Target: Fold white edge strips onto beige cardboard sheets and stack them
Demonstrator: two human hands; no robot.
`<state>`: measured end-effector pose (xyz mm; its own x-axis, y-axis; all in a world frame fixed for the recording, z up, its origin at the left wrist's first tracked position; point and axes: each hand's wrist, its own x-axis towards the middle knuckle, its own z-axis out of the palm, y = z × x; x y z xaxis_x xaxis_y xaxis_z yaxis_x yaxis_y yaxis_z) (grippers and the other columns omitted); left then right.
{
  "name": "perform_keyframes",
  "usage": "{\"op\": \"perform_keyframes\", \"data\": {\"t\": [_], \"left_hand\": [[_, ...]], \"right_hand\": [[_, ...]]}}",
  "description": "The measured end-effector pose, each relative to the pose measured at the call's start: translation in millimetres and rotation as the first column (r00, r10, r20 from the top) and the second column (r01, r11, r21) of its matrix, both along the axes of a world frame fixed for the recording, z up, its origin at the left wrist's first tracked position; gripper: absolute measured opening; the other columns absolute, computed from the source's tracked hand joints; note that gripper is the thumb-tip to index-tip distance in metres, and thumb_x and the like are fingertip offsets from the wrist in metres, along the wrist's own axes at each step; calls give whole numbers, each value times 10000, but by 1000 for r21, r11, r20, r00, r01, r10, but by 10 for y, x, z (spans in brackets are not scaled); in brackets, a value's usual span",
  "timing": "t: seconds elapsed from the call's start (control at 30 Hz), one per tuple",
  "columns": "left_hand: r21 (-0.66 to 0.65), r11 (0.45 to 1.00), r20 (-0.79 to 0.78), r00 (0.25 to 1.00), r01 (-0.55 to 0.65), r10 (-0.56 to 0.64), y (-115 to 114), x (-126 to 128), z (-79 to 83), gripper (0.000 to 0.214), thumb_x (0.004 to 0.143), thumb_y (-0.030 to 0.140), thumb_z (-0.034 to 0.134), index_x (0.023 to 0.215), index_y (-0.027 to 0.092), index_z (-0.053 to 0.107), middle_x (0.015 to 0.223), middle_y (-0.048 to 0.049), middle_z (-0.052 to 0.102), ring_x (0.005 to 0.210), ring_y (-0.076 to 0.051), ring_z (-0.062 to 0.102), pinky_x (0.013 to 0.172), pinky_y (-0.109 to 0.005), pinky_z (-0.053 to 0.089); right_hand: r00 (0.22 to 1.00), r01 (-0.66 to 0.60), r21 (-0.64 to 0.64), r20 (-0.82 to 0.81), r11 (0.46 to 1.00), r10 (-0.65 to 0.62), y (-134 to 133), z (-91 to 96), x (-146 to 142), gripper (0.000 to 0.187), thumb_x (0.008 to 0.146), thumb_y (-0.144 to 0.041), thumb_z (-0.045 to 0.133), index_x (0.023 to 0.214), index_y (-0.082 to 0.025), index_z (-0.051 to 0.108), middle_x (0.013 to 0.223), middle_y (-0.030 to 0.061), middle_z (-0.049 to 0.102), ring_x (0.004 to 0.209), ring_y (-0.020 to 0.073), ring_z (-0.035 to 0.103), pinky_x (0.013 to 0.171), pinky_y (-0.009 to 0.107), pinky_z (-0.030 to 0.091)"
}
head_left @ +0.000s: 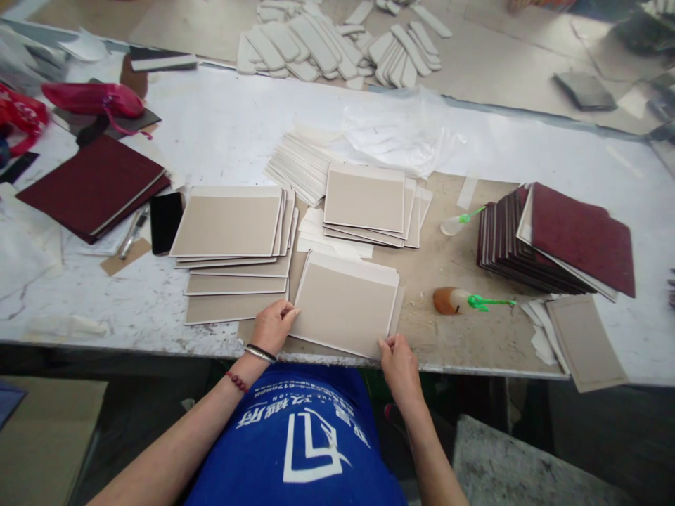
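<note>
A tan card panel with a white border [345, 303] lies at the table's near edge in front of me. My left hand [273, 325] pinches its left edge with curled fingers. My right hand [399, 362] grips its lower right corner the same way. To the left lies a fanned stack of matching tan panels [232, 232]. Another stack of them [366, 200] sits just beyond, with loose white paper strips [327, 239] between.
A pile of maroon covers [559, 239] stands at the right, with two green-nozzled glue bottles [464, 300] before it. A maroon folder [95, 184], a black phone [165, 220], red bags and clear plastic wrap [401, 133] lie farther back. White rounded pieces cover the far table.
</note>
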<state>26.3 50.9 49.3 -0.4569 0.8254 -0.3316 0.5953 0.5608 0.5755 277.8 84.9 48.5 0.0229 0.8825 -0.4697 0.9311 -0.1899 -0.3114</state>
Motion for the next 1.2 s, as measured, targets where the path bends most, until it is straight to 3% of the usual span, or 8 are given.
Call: {"op": "perform_keyframes", "data": {"t": [0.43,1.2], "left_hand": [[-72,997,60,998,-8,12,48,-64,-3,188,686,345,499,600,187,553,556,9,556,583,-148,514,558,-242,331],[-47,999,6,1000,18,-18,20,-51,-11,231,689,409,447,631,207,544,613,0,580,637,-167,531,602,-256,347]], "right_hand": [[996,-30,-60,78,998,35,23,-1,-28,146,830,-285,420,790,-176,508,664,35,575,630,156,523,547,226,298],[996,-7,-81,86,997,14,18,92,-79,124,839,-258,425,800,-176,509,714,49,595,678,160,551,577,231,313]]}}
